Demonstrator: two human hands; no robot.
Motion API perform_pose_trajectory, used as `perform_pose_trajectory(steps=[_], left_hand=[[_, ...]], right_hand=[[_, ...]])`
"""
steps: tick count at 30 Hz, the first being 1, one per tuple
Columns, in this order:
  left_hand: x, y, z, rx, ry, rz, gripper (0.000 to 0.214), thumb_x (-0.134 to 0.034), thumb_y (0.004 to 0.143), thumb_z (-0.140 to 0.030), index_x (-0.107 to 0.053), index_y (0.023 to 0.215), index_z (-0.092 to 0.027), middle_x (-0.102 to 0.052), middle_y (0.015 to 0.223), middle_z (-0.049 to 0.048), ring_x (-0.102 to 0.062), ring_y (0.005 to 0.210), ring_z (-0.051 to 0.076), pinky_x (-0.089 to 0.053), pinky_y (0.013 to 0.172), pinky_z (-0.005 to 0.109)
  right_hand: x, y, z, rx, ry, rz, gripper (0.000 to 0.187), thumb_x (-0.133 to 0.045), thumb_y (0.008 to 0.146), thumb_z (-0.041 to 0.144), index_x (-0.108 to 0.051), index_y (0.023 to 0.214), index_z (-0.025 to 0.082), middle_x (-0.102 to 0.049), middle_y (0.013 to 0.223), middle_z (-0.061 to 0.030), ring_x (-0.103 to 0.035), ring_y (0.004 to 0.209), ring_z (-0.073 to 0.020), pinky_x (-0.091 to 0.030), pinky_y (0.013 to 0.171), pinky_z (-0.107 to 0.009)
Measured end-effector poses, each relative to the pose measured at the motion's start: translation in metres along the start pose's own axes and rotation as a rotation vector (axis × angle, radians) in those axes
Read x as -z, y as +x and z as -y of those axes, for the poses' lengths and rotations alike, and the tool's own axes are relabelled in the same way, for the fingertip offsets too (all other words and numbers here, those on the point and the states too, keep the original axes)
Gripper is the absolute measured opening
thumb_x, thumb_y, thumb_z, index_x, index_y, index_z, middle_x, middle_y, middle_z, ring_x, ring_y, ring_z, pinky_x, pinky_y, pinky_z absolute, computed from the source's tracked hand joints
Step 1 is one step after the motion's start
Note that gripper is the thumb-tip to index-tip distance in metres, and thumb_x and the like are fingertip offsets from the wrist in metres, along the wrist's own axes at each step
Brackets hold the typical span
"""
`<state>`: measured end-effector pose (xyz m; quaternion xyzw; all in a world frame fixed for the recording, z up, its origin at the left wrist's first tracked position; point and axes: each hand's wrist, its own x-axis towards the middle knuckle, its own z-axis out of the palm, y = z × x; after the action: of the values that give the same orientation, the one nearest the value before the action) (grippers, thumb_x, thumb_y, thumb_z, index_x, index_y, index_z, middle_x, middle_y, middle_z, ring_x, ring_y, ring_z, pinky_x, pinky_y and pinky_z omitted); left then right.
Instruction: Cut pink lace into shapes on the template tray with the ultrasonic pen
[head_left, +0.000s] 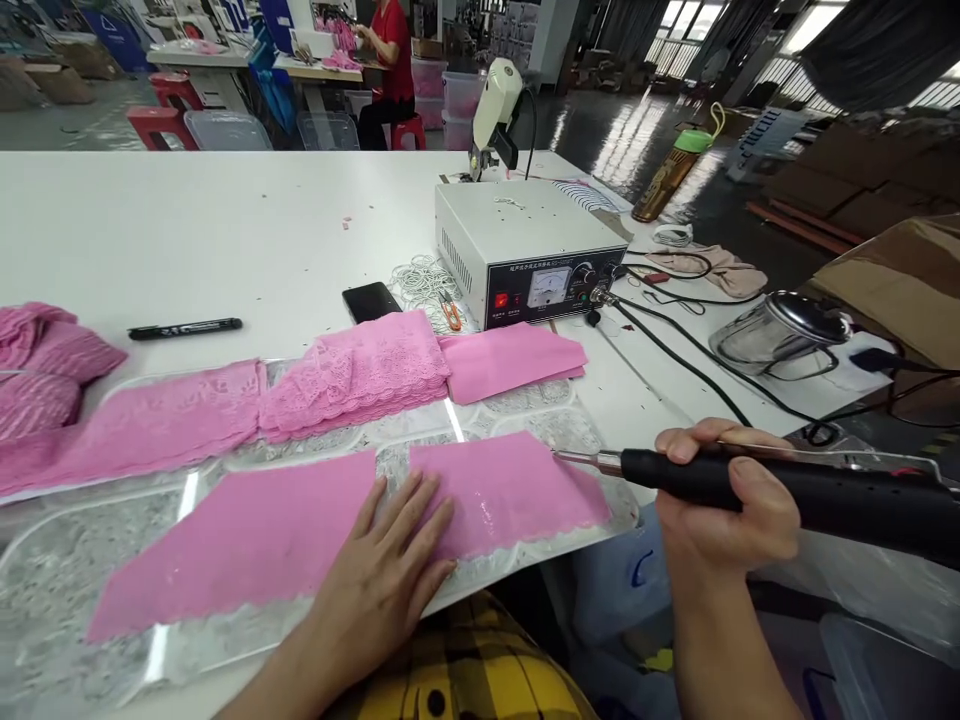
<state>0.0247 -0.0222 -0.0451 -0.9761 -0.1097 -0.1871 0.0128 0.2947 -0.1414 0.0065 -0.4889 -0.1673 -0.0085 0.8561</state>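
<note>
My left hand [394, 555] lies flat with fingers stretched out, across the gap between two pink fabric pieces. One piece, the left fabric panel [247, 540], runs off to the left. Under my fingertips is the edge of the right fabric panel [495, 500]. My right hand [727, 490] is wrapped round the black handle of an ultrasonic cutter [825, 495]. The cutter's thin metal tip meets the upper right edge of the right panel. Both panels rest on a clear patterned mat [90, 530].
Behind the panels lie a stack of pink lace [360, 375] and folded pink fabric [514, 360]. A control box [532, 250] with cables stands at the back. Nearby are a phone [371, 302], small snips [450, 310], a marker [185, 328] and a glass mug [776, 330].
</note>
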Motion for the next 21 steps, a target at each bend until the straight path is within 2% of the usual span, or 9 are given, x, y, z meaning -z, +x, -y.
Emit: perform_pose_trajectory(steps=[8, 21], left_hand=[[0.0007, -0.0005, -0.0001, -0.003, 0.025, 0.027, 0.043, -0.050, 0.096, -0.032, -0.053, 0.135, -0.014, -0.050, 0.144, 0.0117, -0.038, 0.140, 0.028, -0.015, 0.121, 0.047], [0.0003, 0.0013, 0.0002, -0.018, 0.019, 0.001, 0.043, -0.051, 0.095, -0.027, -0.053, 0.135, -0.013, -0.049, 0.144, 0.0137, -0.037, 0.140, 0.029, -0.013, 0.121, 0.046]], right_hand=[[-0.0022, -0.0007, -0.0042, 0.037, -0.015, 0.046, 0.017, -0.054, 0.052, 0.024, -0.046, 0.067, 0.021, -0.054, 0.063, 0.0026, -0.047, 0.047, -0.0113, -0.039, 0.046, -0.028], [-0.0027, -0.0006, -0.0058, 0.109, -0.037, 0.133, 0.012, -0.056, 0.060, 0.025, -0.056, 0.071, 0.019, -0.057, 0.068, 0.0014, -0.050, 0.048, -0.0120, -0.044, 0.050, -0.031]])
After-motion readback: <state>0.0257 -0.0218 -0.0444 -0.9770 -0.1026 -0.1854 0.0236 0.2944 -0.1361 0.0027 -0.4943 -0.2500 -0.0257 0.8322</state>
